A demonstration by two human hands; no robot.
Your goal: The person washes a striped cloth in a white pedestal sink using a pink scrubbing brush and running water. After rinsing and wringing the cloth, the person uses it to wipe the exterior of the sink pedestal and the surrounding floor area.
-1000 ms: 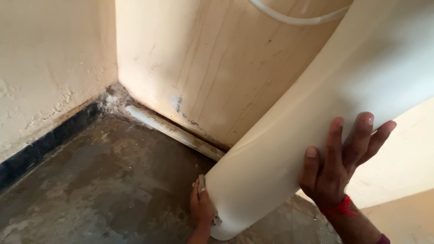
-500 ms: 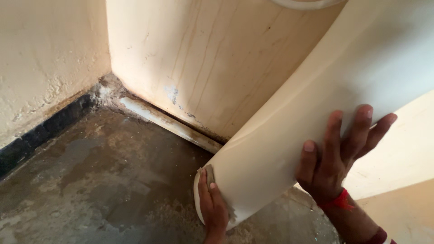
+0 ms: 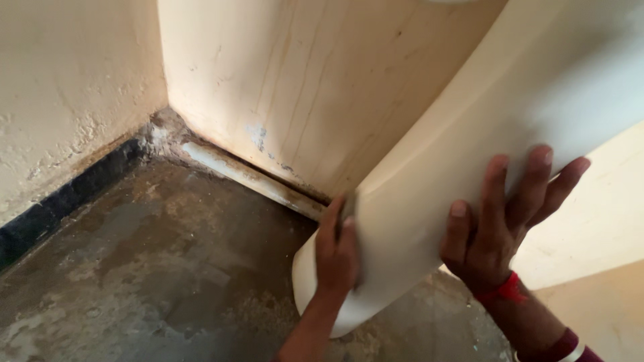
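Now, both hands on the big cream-coloured curved sheet (image 3: 469, 174), rolled into a broad tube and leaning from upper right down toward the rough grey concrete floor (image 3: 134, 268). Left hand (image 3: 337, 251) wrapped over the sheet's loose edge near the bottom end, fingers closed around that edge. Right hand (image 3: 500, 224) spread wide, flat against the outer curve, red thread at the wrist. Behind, stained cream wall (image 3: 295, 94) meeting the corner.

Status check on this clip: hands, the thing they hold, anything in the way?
Left hand gripping pipe's lower edge. Right hand spread flat on big cream pipe, tilted against wall. Nothing blocking.
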